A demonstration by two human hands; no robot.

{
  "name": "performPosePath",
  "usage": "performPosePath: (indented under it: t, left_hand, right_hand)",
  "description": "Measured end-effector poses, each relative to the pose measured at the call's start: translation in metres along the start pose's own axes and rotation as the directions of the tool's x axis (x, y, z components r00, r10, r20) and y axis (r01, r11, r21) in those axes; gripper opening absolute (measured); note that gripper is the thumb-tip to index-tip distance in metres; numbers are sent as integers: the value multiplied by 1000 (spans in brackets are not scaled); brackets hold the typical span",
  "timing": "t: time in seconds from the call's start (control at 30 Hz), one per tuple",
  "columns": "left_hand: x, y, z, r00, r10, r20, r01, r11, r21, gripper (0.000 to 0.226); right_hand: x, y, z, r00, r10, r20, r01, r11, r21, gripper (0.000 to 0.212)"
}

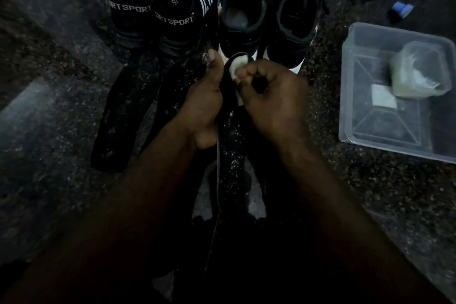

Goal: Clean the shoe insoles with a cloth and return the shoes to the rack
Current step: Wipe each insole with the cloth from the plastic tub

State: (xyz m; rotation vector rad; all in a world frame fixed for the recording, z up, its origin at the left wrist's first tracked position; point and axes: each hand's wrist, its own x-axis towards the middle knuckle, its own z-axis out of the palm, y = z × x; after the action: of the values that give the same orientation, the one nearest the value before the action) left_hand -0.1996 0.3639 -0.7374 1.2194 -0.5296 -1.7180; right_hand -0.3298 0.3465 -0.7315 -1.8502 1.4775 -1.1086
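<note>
My left hand (203,96) grips a dark insole (225,131) held on edge in the middle of the view, thumb up along its left side. My right hand (274,96) is curled round a small white cloth (235,69) and presses it against the top of that insole. Two more dark insoles (118,116) lie flat on the speckled floor to the left. Behind them stand a black pair of shoes lettered SPORT (158,15) and a black pair with white soles (269,17).
A clear plastic tub (370,131) sits at the right with a small clear container (419,69) and a white piece inside. Small blue and green objects (401,8) lie at the far right. The floor is dark speckled stone.
</note>
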Motion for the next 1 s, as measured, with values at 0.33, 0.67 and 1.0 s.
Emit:
performPosePath:
  t: [0.33, 0.67, 1.0]
  left_hand:
    - [5, -4, -3, 999, -12, 44, 13, 999, -31, 79]
    - [10, -8, -7, 996, -60, 71, 64, 996, -66, 85]
    - [6, -6, -5, 996, -53, 78, 60, 994, -95, 85]
  right_hand:
    - [0, 2, -2, 998, 51, -37, -52, 999, -15, 10]
    - [3, 7, -5, 994, 99, -54, -100, 995, -17, 9]
    - [2, 7, -7, 995, 76, -59, -81, 993, -85, 6]
